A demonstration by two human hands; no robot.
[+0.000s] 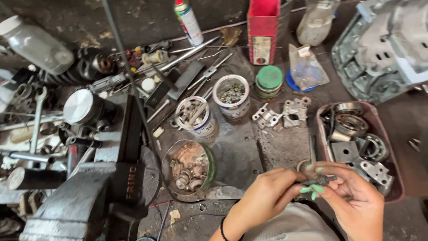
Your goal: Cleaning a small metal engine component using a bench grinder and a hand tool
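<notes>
My left hand (267, 194) and my right hand (354, 194) meet low at the workbench's front edge. Together they pinch a small dark metal rod-like part (317, 180) between their fingertips. The right hand has green-painted nails and lies just in front of a maroon tray (322, 117) of bearings and metal blocks. A round tin (210, 166) of rusty nuts and small fittings stands to the left of my left hand.
A grey bench vise (89, 196) fills the lower left. Two open cans (232, 96) of bolts and washers, a green-lidded jar (269, 80), a spray can (188, 22), a red box (263, 29) and a grey engine casing (383, 49) crowd the back.
</notes>
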